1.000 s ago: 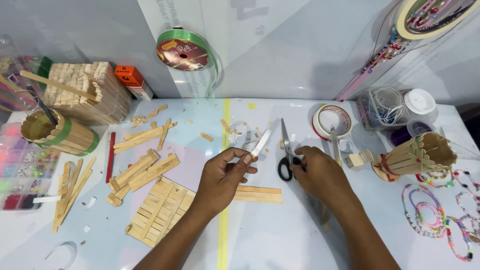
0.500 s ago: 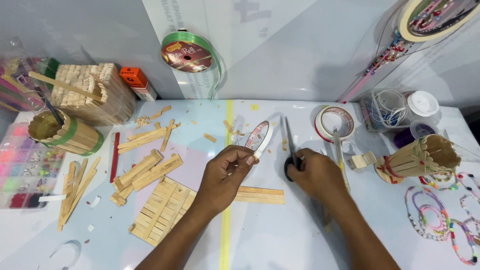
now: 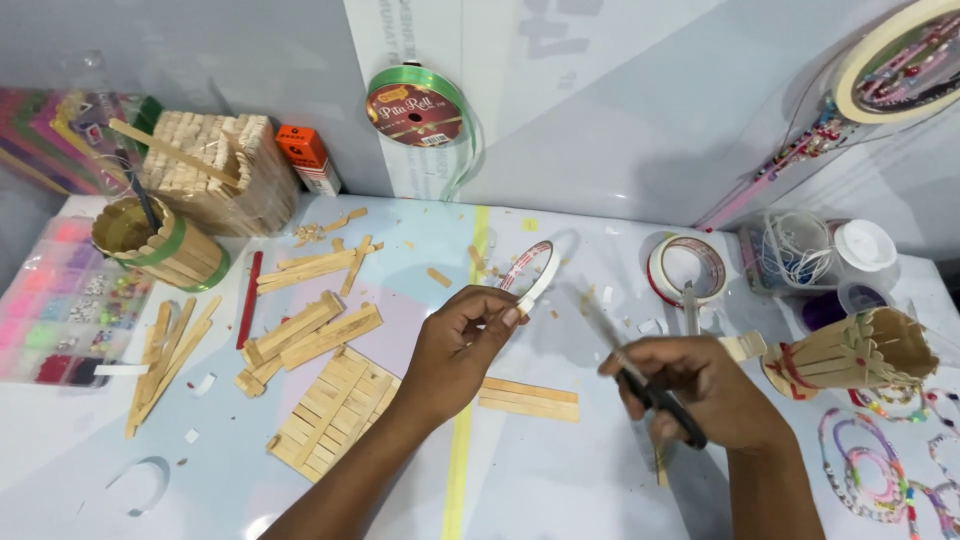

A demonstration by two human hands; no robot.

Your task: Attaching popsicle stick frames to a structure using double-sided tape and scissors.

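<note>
Left hand (image 3: 462, 345) pinches a tape roll (image 3: 531, 275), raised over mid-table. Right hand (image 3: 700, 390) clenched on scissors (image 3: 650, 385), blades blurred, apart from the tape. No cut visible yet. Stick panel (image 3: 330, 412) lies assembled; loose sticks (image 3: 310, 335) remain. White table (image 3: 560, 490), cluttered; grey wall behind, ribbon spool (image 3: 418, 105) leaning on it.

View: we have one camera, worn on the head.
Facing: we look steeply down and forward across the table (image 3: 560, 500) toward the grey wall (image 3: 620, 120) behind it.
Nearness: we sit close; both forearms enter from the bottom edge, the left hand (image 3: 455, 345) and right hand (image 3: 700, 390) near mid-frame.
Span: we see the table from its bead box (image 3: 60, 310) on the left to the bracelets (image 3: 880, 470) on the right.
Overlap: none, a single view.
</note>
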